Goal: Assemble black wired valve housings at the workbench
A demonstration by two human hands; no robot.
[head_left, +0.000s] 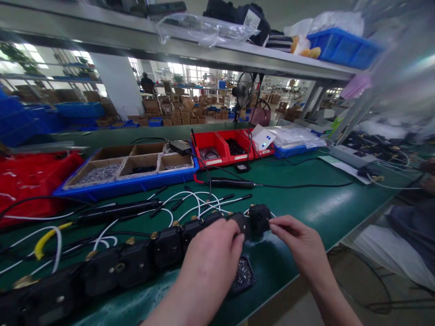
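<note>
A row of black box-shaped housings with brass fittings [168,246] runs along the green bench, with white cables behind it. My left hand [212,253] is over the row near its right end, fingers curled in with the thumb along them; what they hold, if anything, is hidden. At the end of the row, a black housing [260,218] stands slightly turned. My right hand [299,237] is at its right side, thumb and forefinger pinched together close to it; anything between the fingertips is too small to make out. Below my left hand lies a small black tray of metal screws [245,274].
A black pen-shaped electric screwdriver [227,183] lies behind the row, another [117,212] to the left. Farther back are a blue tray [136,186] of small parts and red bins [212,148]. A shelf [285,58] spans overhead. Another person's sleeve [416,217] shows at right.
</note>
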